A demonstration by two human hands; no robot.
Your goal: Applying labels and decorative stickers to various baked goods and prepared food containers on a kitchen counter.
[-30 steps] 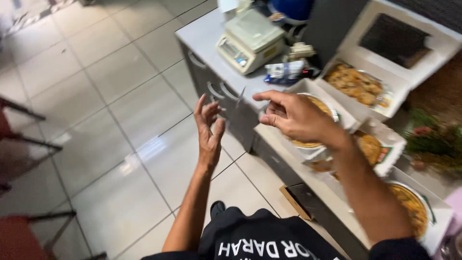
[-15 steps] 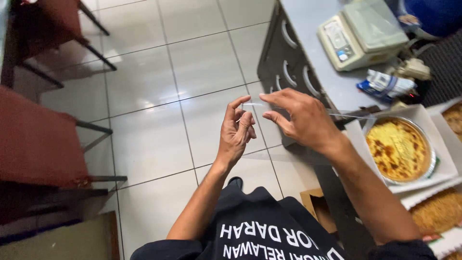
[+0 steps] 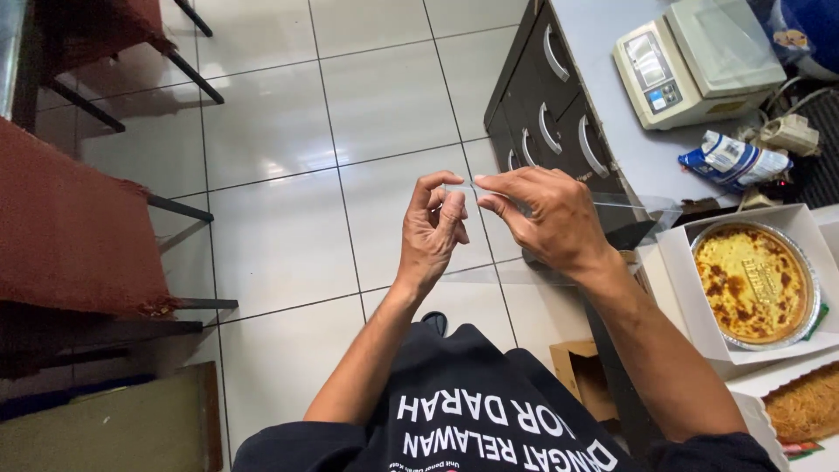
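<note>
Both my hands are raised in front of my chest over the tiled floor. My left hand [image 3: 433, 232] and my right hand [image 3: 542, 214] pinch the top edge of a thin clear plastic sheet or bag [image 3: 638, 210], fingertips almost touching. The plastic stretches right from my right hand, toward the counter, and is hard to make out. Right of my right forearm, a golden baked dish in a round foil pan [image 3: 753, 284] sits in an open white box [image 3: 690, 306].
A grey counter with dark drawers [image 3: 542, 122] holds a white scale [image 3: 690, 61] and a blue-and-white packet [image 3: 730, 157]. Another box of browned food [image 3: 804, 406] is at the lower right. Red-covered chairs [image 3: 70, 218] stand at the left, and a cardboard box [image 3: 581, 371] sits on the floor.
My hands have drawn close together and both now pinch the plastic's edge. The view has swung left and down, from the counter toward the floor.
</note>
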